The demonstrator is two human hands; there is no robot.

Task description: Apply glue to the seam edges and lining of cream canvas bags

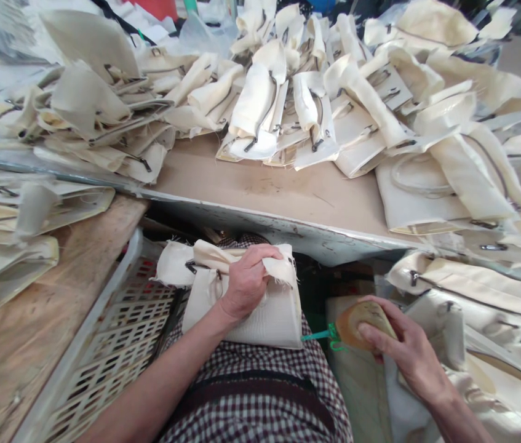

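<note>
1. Clenching the cream pouch (267,323) over the checked apron (251,397): left hand (245,282); pouch's long axis runs nine to three o'clock.
2. Right hand (401,341), farther off toward three o'clock, grasps a bottle (357,323); its green nozzle (318,335) points nine o'clock, at the pouch's four-o'clock corner.

Cream zippered pieces (256,101) lie heaped on the tan table (260,184), more on the wooden board (69,286) at left.

The light is bright and soft, with dark shadow below the table (264,187). The upper left corner looks blurred and stretched.
</note>
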